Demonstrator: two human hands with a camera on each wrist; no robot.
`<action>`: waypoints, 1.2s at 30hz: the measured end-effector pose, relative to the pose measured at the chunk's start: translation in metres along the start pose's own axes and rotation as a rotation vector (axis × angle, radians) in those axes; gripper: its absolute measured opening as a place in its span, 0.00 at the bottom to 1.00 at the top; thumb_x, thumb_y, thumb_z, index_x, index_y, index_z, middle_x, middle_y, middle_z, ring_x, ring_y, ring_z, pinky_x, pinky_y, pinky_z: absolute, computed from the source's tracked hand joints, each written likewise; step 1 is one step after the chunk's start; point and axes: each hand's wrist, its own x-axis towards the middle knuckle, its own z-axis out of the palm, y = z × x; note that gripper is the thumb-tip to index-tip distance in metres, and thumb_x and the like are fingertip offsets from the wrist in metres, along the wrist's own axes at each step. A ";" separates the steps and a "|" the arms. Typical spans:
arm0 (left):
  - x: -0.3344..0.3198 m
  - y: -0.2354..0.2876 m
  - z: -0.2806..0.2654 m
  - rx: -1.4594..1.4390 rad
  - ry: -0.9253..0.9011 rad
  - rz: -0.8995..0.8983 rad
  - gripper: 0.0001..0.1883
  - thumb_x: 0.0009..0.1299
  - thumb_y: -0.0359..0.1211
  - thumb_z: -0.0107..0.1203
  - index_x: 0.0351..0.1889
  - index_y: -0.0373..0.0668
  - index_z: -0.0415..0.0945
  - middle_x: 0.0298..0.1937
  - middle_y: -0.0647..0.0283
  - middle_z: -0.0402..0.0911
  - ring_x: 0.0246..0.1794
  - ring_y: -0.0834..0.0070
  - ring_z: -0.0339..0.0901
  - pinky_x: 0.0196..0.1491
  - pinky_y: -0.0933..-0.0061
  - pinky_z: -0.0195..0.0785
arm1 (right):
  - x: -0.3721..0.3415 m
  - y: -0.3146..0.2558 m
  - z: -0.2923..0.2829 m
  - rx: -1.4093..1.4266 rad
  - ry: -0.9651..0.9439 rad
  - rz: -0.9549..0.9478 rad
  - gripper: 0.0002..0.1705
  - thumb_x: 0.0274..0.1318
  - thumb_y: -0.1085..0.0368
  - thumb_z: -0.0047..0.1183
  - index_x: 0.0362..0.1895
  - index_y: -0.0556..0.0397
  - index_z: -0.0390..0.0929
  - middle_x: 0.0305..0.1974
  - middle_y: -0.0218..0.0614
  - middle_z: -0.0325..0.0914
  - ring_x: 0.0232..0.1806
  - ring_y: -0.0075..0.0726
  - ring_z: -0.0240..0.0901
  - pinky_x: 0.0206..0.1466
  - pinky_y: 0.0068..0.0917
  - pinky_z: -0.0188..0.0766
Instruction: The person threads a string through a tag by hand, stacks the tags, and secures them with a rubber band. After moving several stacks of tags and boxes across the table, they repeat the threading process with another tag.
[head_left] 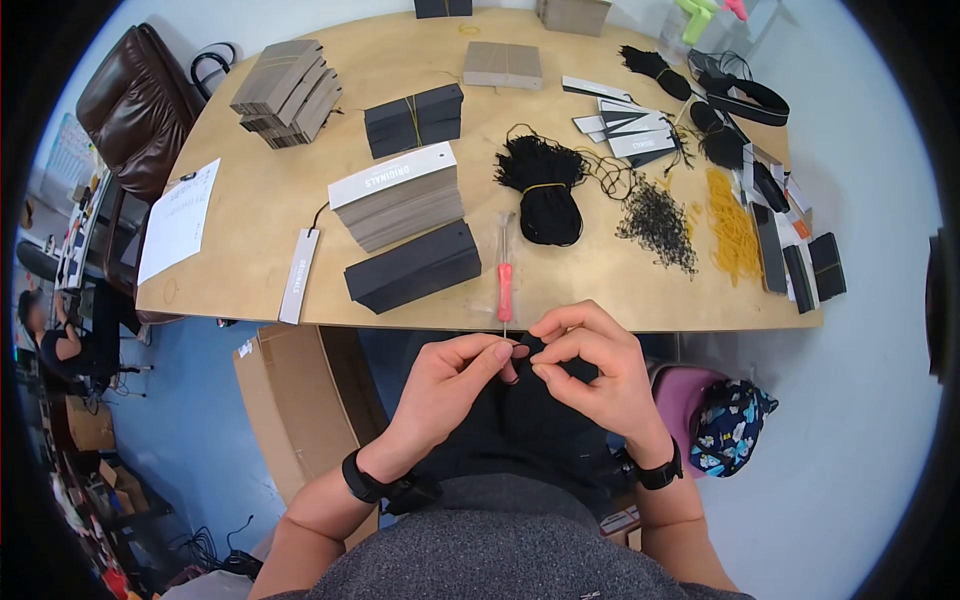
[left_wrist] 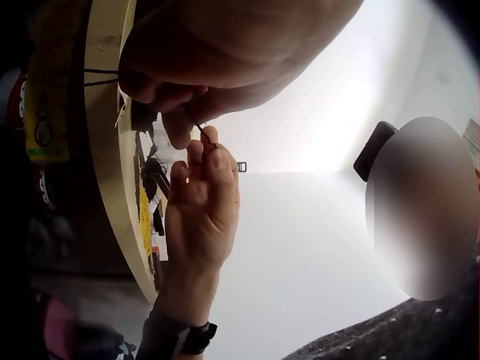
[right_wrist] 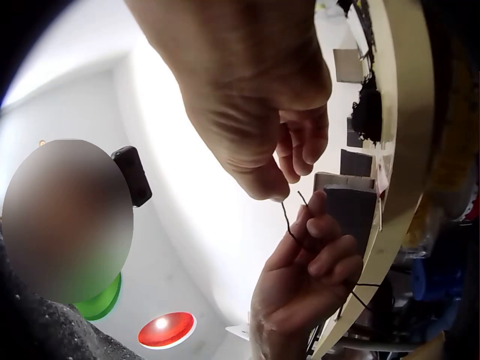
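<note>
Between thumb and fingertips, my left hand (head_left: 445,385) (left_wrist: 240,45) (right_wrist: 304,277) pinches a thin black cord (left_wrist: 201,131) (right_wrist: 287,221). One strand runs up to the thumb tip of my right hand (head_left: 600,370) (left_wrist: 201,210) (right_wrist: 247,105), which pinches it; a short loose end stands beside that strand. Both hands are close together over the lap, just off the table's front edge. Behind them, a red-handled tool (head_left: 505,290) lies with its thin shaft pointing at the left fingertips. The cord is barely visible in the head view.
On the table (head_left: 240,270) stand white tag stacks (head_left: 395,200) and dark tag stacks (head_left: 415,268). Black cord bundles (head_left: 550,205), small black pieces (head_left: 657,228) and yellow bands (head_left: 733,225) lie to the right. Below are a cardboard box (head_left: 300,400) and a pink seat (head_left: 680,405).
</note>
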 end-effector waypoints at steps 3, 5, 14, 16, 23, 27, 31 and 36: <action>0.001 -0.002 0.003 0.018 0.011 0.026 0.14 0.78 0.33 0.53 0.49 0.31 0.82 0.34 0.66 0.83 0.38 0.83 0.76 0.47 0.81 0.69 | 0.002 -0.004 0.003 -0.057 0.028 -0.038 0.07 0.48 0.76 0.63 0.34 0.56 0.81 0.42 0.34 0.80 0.42 0.36 0.78 0.46 0.31 0.76; -0.001 0.002 0.006 0.028 0.022 0.010 0.12 0.77 0.31 0.53 0.47 0.32 0.83 0.34 0.66 0.83 0.38 0.81 0.77 0.48 0.78 0.70 | -0.001 0.001 0.004 -0.037 0.019 0.005 0.07 0.49 0.77 0.62 0.34 0.57 0.81 0.41 0.34 0.80 0.42 0.36 0.78 0.47 0.31 0.76; -0.004 -0.001 0.009 0.083 0.095 0.032 0.08 0.70 0.28 0.62 0.44 0.34 0.84 0.34 0.66 0.85 0.36 0.85 0.78 0.42 0.82 0.71 | -0.004 0.006 0.010 0.015 0.050 0.067 0.08 0.48 0.77 0.64 0.34 0.56 0.80 0.38 0.36 0.80 0.41 0.38 0.78 0.44 0.30 0.75; -0.003 -0.004 0.009 0.076 0.098 0.022 0.08 0.69 0.28 0.63 0.43 0.34 0.84 0.34 0.67 0.85 0.36 0.85 0.78 0.42 0.82 0.71 | -0.007 0.009 0.006 -0.027 0.016 -0.015 0.09 0.49 0.73 0.65 0.37 0.54 0.80 0.40 0.38 0.79 0.43 0.41 0.76 0.45 0.31 0.74; 0.000 -0.007 0.003 0.007 0.138 0.078 0.05 0.69 0.24 0.61 0.41 0.34 0.83 0.35 0.68 0.84 0.34 0.84 0.76 0.42 0.83 0.69 | -0.013 0.062 -0.085 -0.798 0.322 0.225 0.08 0.55 0.68 0.59 0.39 0.53 0.82 0.37 0.41 0.73 0.44 0.49 0.72 0.46 0.40 0.72; 0.000 -0.004 0.005 -0.054 0.128 0.111 0.05 0.71 0.24 0.59 0.42 0.33 0.82 0.38 0.59 0.85 0.38 0.74 0.81 0.46 0.76 0.72 | -0.005 0.086 -0.115 -0.941 0.180 0.169 0.07 0.53 0.66 0.60 0.37 0.51 0.82 0.36 0.36 0.73 0.42 0.44 0.72 0.43 0.37 0.72; -0.002 -0.006 0.004 -0.085 0.103 0.062 0.06 0.71 0.25 0.59 0.43 0.34 0.82 0.39 0.56 0.86 0.39 0.71 0.83 0.47 0.72 0.74 | 0.008 0.093 -0.114 -1.046 0.131 0.026 0.04 0.51 0.68 0.59 0.34 0.50 0.80 0.35 0.35 0.72 0.42 0.43 0.72 0.41 0.37 0.73; 0.004 -0.006 0.006 -0.104 0.134 0.061 0.06 0.71 0.25 0.59 0.43 0.34 0.82 0.38 0.56 0.86 0.36 0.73 0.82 0.44 0.73 0.75 | 0.023 0.082 -0.096 -0.927 0.246 -0.022 0.03 0.52 0.71 0.56 0.32 0.51 0.76 0.34 0.36 0.71 0.41 0.44 0.73 0.37 0.39 0.72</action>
